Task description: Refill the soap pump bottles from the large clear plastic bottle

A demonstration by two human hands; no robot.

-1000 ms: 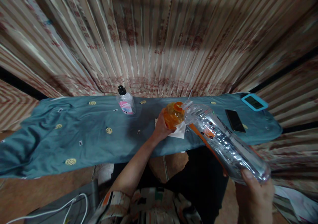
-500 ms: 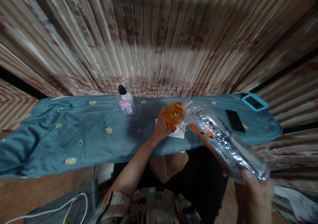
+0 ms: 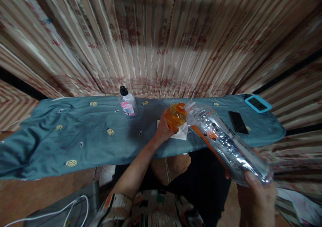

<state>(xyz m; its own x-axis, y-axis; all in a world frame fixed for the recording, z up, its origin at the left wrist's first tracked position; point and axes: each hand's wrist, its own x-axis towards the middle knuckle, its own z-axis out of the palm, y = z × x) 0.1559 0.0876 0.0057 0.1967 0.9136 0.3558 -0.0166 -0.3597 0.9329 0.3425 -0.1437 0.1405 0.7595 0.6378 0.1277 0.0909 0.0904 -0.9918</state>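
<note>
My left hand [image 3: 164, 128] is wrapped round an orange see-through bottle [image 3: 175, 118] at the middle of the cloth-covered board. In my right hand [image 3: 258, 185] is a large clear plastic bottle [image 3: 226, 143] with an orange-edged label, gripped near its base. That bottle lies tilted, its neck up to the left, right beside the orange bottle's top. Whether the two mouths touch, I cannot tell. Under and beside the orange bottle lies a white paper sheet [image 3: 181, 133], partly hidden.
A clear bottle with a black cap and pink label [image 3: 128, 104] stands left of centre. On the right lie a black phone [image 3: 238, 122] and a blue-framed device [image 3: 258, 103]. Curtains [image 3: 156, 46] hang behind the teal cloth [image 3: 95, 143]. A white cable [image 3: 75, 202] lies at lower left.
</note>
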